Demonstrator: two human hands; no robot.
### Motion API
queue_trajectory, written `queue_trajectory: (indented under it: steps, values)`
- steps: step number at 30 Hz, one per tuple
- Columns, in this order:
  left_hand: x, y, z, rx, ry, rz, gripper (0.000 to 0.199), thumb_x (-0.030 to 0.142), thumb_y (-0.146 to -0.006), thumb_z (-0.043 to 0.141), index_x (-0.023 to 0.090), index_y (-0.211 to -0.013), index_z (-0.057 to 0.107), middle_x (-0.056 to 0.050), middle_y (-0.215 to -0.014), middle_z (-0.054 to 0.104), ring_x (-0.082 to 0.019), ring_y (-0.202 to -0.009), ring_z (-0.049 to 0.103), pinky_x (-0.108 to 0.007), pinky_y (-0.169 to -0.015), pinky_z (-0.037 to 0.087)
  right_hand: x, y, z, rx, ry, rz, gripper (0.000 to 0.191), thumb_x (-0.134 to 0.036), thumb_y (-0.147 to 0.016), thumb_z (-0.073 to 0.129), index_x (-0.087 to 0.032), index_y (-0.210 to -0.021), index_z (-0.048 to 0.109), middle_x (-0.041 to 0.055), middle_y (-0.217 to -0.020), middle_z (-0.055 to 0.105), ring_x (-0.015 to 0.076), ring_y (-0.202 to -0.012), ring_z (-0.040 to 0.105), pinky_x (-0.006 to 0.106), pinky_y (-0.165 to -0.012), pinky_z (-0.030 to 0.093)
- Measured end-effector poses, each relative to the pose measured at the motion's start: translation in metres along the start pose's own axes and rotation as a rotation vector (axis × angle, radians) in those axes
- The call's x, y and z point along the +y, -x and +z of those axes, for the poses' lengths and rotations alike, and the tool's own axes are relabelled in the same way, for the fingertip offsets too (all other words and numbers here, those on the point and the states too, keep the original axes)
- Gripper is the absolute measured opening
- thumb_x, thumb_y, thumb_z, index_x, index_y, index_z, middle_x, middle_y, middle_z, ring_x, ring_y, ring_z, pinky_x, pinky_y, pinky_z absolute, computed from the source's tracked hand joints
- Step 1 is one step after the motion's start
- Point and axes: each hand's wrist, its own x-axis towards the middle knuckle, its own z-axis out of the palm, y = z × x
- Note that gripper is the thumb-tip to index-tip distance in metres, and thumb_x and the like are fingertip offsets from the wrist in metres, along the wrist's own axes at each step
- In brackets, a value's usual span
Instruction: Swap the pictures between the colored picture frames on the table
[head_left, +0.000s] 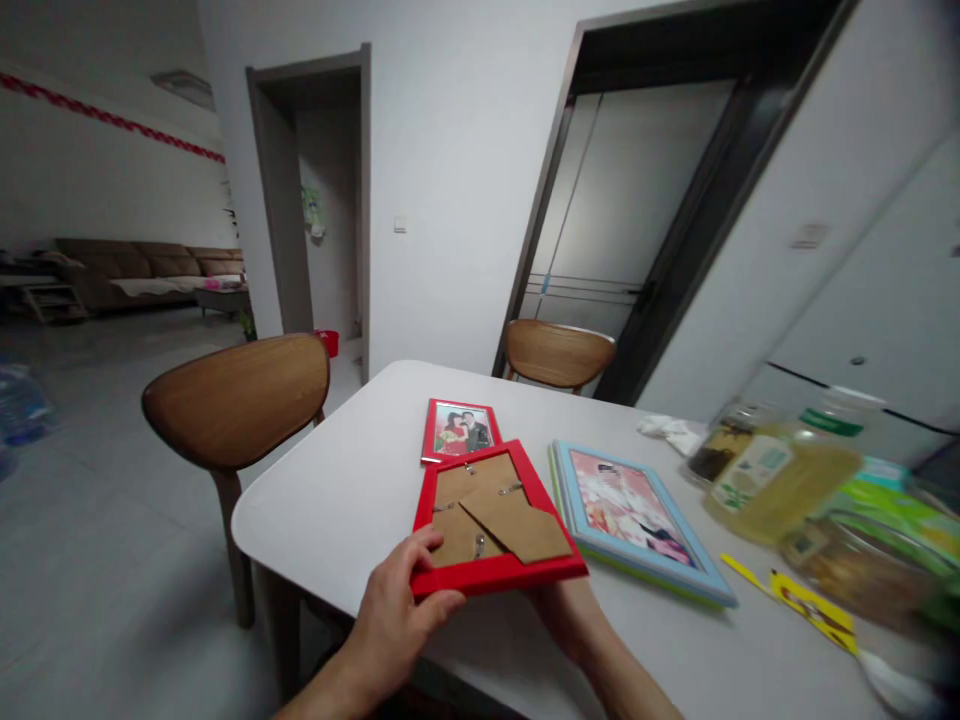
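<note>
A red picture frame (517,570) is held back side up over the table's near part. Its brown backing has several small metal clips and a fold-out stand flap (525,530). My left hand (401,600) is closed on the frame's near left corner, fingers on the edge and thumb along the near side. My right hand (562,610) reaches beneath the frame's near right side; its fingers are hidden behind it. Just beyond lies another red-framed photo (461,430), face up, partly covered by the held frame. To the right, a light blue photo frame (637,510) rests on a green one.
These things stand on a white table (322,500). Along its right side are a bottle of yellow liquid (784,480), a dark-filled jar (727,440), a clear container (862,570) and a yellow packaged item (814,610). Wooden chairs stand at the left (240,395) and far side (559,352).
</note>
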Motion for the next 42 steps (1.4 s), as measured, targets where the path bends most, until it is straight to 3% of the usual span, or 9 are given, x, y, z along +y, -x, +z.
queue_trajectory:
  steps: [4,8,12,15,22,29,36,39,42]
  values:
    - [0.006,0.004,0.023,-0.002,0.460,0.018,0.020,0.038,-0.075,0.053,0.019,-0.073,0.045,-0.011,-0.114,0.053,-0.025,-0.108,0.046,-0.039,-0.090,0.034,0.014,0.012,0.046,-0.069,-0.232,0.104,0.029,-0.041,-0.063,0.058,-0.015,-0.076,0.059,0.0048,-0.069,0.063,0.0160,-0.063,0.058,0.030,-0.062,0.046]
    - [0.023,-0.004,0.043,-0.058,0.607,0.024,0.022,0.035,-0.073,0.057,0.018,-0.083,0.048,-0.011,-0.118,0.050,-0.024,-0.112,0.042,-0.038,-0.095,0.029,0.009,0.006,0.047,0.094,-0.321,-0.035,0.023,-0.038,-0.060,0.061,-0.017,-0.068,0.057,-0.0020,-0.055,0.057,0.0109,-0.050,0.052,0.024,-0.052,0.043]
    - [0.054,-0.031,0.051,-0.052,0.623,0.064,0.050,0.028,-0.070,0.061,0.019,-0.114,0.038,-0.010,-0.121,0.047,-0.022,-0.115,0.039,-0.036,-0.097,0.028,-0.018,-0.003,0.006,0.241,-0.250,-0.150,0.035,-0.035,-0.061,0.060,-0.021,-0.093,0.055,-0.0027,-0.068,0.063,0.0123,-0.057,0.057,0.024,-0.055,0.046]
    - [0.065,-0.055,0.063,-0.069,0.617,0.080,0.049,0.025,-0.072,0.058,0.019,-0.116,0.037,-0.007,-0.115,0.052,-0.020,-0.105,0.049,-0.033,-0.091,0.037,-0.049,-0.008,-0.040,0.338,-0.038,-0.188,0.052,-0.029,-0.063,0.057,-0.022,-0.113,0.045,-0.0007,-0.077,0.065,0.0149,-0.062,0.060,0.026,-0.057,0.047]
    - [0.035,-0.088,0.133,-0.176,0.200,-0.029,0.036,0.024,-0.071,0.056,0.018,-0.105,0.046,-0.004,-0.099,0.062,-0.017,-0.084,0.058,-0.026,-0.074,0.046,-0.103,-0.034,-0.146,0.608,0.836,-0.142,0.053,-0.031,-0.069,0.047,-0.011,-0.118,0.045,0.0053,-0.067,0.066,0.0173,-0.055,0.060,0.027,-0.051,0.045]
    - [0.022,-0.109,0.172,-0.169,-0.116,-0.087,0.038,0.030,-0.071,0.054,0.016,-0.105,0.045,-0.009,-0.098,0.062,-0.022,-0.084,0.058,-0.029,-0.072,0.043,-0.108,-0.059,-0.188,0.694,1.163,-0.172,0.045,-0.032,-0.066,0.049,-0.009,-0.104,0.058,0.0133,-0.078,0.066,0.0226,-0.069,0.060,0.031,-0.060,0.043]
    - [0.013,-0.112,0.177,-0.219,-0.313,-0.009,0.039,0.036,-0.075,0.049,0.016,-0.109,0.043,-0.009,-0.101,0.060,-0.020,-0.090,0.057,-0.027,-0.075,0.043,-0.103,-0.068,-0.198,0.700,1.314,-0.177,0.040,-0.024,-0.064,0.048,-0.009,-0.099,0.061,0.0152,-0.088,0.065,0.0255,-0.081,0.058,0.034,-0.070,0.042]
    - [0.006,-0.125,0.155,-0.220,-0.420,0.058,0.049,0.040,-0.078,0.045,0.013,-0.118,0.038,-0.012,-0.122,0.046,-0.021,-0.111,0.043,-0.029,-0.091,0.032,-0.107,-0.062,-0.184,0.696,1.356,-0.218,0.039,-0.024,-0.065,0.047,-0.010,-0.099,0.061,0.0154,-0.092,0.063,0.0259,-0.085,0.057,0.036,-0.075,0.041]
    - [-0.012,-0.145,0.117,-0.184,-0.562,0.059,0.055,0.034,-0.075,0.048,0.008,-0.121,0.033,-0.017,-0.134,0.027,-0.027,-0.125,0.019,-0.040,-0.101,0.011,-0.101,-0.050,-0.142,0.595,1.383,-0.478,0.039,-0.026,-0.070,0.042,-0.012,-0.103,0.057,0.0125,-0.106,0.058,0.0224,-0.099,0.051,0.035,-0.086,0.036]
